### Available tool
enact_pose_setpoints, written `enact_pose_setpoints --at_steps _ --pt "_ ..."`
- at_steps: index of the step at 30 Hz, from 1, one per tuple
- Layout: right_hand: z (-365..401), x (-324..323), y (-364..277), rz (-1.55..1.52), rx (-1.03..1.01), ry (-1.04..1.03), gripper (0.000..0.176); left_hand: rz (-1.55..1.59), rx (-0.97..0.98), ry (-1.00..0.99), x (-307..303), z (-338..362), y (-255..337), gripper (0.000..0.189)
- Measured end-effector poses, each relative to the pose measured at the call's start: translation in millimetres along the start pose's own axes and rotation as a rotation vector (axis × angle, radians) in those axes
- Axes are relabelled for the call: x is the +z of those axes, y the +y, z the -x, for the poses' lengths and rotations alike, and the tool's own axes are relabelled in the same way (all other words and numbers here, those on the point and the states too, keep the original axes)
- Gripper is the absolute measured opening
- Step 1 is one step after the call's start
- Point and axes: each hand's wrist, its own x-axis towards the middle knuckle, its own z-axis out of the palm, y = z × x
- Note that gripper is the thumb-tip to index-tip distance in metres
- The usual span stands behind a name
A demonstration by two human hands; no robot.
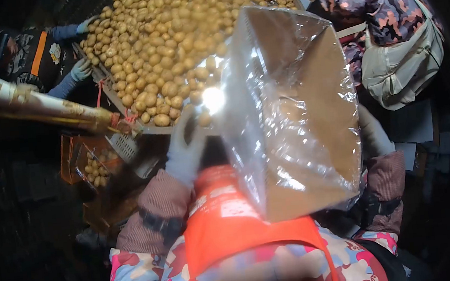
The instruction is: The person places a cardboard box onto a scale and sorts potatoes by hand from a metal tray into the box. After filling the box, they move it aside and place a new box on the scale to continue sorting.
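Note:
A cardboard box (307,106) lined with clear plastic (246,133) is tilted in front of my body, its inside showing no contents. My left hand (186,141), in a pale glove, is left of the box at the near edge of the potato heap (158,55). A dark gap shows between its thumb and fingers, but blur and glare hide the fingertips. Against the box's right side is my right hand (375,130), also gloved, its fingers hidden behind the box. An orange apron (244,235) covers my front below the box.
The potatoes lie on a rimmed table (154,129). At the left, a person (35,55) has gloved hands at its edge. A printed roll-like object (45,105) juts in from the left, above a crate (71,159) of potatoes. Another person (396,13) is at upper right.

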Motion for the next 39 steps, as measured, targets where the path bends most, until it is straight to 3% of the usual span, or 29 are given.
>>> enact_pose_setpoints --at_steps 2,3,4,6,8,10,11,13,15,16,17,18,19,20,22,23,24,26,28,30,31,33,34,36,39 --pt "-1.8 23.5 14.0 0.281 0.042 0.009 0.061 -0.094 0.300 -0.294 -9.7 37.1 52.3 0.086" --pt "-14.8 13.0 21.8 0.521 0.046 0.123 0.035 -0.179 0.378 -0.446 -5.9 48.0 70.2 0.091" --pt "-28.2 2.4 22.7 0.606 -0.013 0.131 0.032 -0.245 0.462 -0.598 5.5 54.3 74.6 0.097" --pt "-56.0 -18.4 33.9 0.741 -0.130 0.156 0.026 -0.210 0.401 -0.585 22.5 52.9 17.0 0.100" --pt "-84.3 -54.6 13.9 0.945 -0.233 0.028 0.024 -0.221 0.295 -0.627 22.2 35.7 -28.4 0.102" --pt "-105.6 -72.7 -8.1 1.095 -0.304 -0.042 0.023 -0.460 -0.117 -0.680 -9.4 20.3 -56.9 0.085" --pt "-113.0 -72.4 -20.4 1.149 -0.315 -0.053 0.023 -0.656 -0.440 -0.676 -26.1 13.1 -73.7 0.069" --pt "-118.3 -62.7 -29.7 1.081 -0.370 0.046 0.022 -0.708 -0.191 -0.487 -64.5 13.3 -117.7 0.054" --pt "-111.2 -27.7 -36.3 0.706 -0.314 0.199 0.016 -0.277 -0.099 -0.220 -79.6 3.2 -103.9 0.047" --pt "-108.0 -9.7 -41.8 0.437 -0.256 0.276 0.012 -0.282 -0.063 -0.149 -84.6 -4.7 -61.5 0.044" --pt "-107.0 -4.2 -47.8 0.606 -0.331 0.189 0.023 -0.110 -0.022 -0.195 -77.7 -1.6 14.8 0.052" --pt "-105.5 8.5 -48.8 0.634 -0.393 0.178 0.025 -0.049 0.190 -0.277 -75.0 -10.4 51.4 0.069" --pt "-103.6 30.3 -47.1 0.658 -0.454 0.171 0.027 -0.087 0.109 -0.278 -62.9 14.1 116.8 0.083" --pt "-99.3 52.5 -43.0 0.679 -0.519 0.168 0.030 -0.127 0.095 -0.242 -48.1 17.0 139.9 0.094" --pt "-85.9 98.9 -29.9 0.791 -0.653 0.186 0.030 -0.525 0.124 -0.077 -29.4 -5.2 143.0 0.098" --pt "-75.2 122.4 -24.1 0.835 -0.667 0.201 0.029 -0.753 -0.013 0.033 -22.0 -5.3 148.6 0.079" --pt "-78.0 129.4 -14.1 0.960 -0.824 0.219 0.038 -0.976 -0.163 0.151 -17.1 -4.2 153.1 0.061" --pt "-25.9 178.3 -11.4 1.093 -0.681 0.241 0.040 -1.236 -0.011 -0.104 -50.6 -21.8 118.5 0.038" --pt "-17.2 169.5 3.1 1.090 -0.775 0.073 0.044 -0.980 0.016 -0.050 -109.9 -70.3 28.0 0.037" --pt "-14.3 161.4 26.8 0.608 -1.014 -0.174 0.053 -0.522 -0.063 -0.143 -153.2 -53.3 18.5 0.045" --pt "-8.9 168.7 47.2 0.670 -1.303 -0.088 0.049 -0.142 -0.219 -0.162 -157.0 -18.0 36.3 0.045" --pt "2.5 171.5 97.6 0.904 -1.616 -0.129 0.050 -0.152 -0.237 -0.170 -168.7 27.6 55.4 0.037" --pt "1.5 172.9 124.9 1.078 -1.627 -0.264 0.054 -0.158 -0.298 -0.067 -202.3 23.5 42.0 0.042" --pt "0.2 198.4 183.2 0.922 -1.905 -0.297 0.052 -0.331 -0.376 -0.044 -236.9 48.0 58.8 0.040" --pt "7.9 214.6 221.1 0.815 -1.933 -0.458 0.048 -0.410 -0.303 -0.114 -286.0 98.3 70.5 0.034"
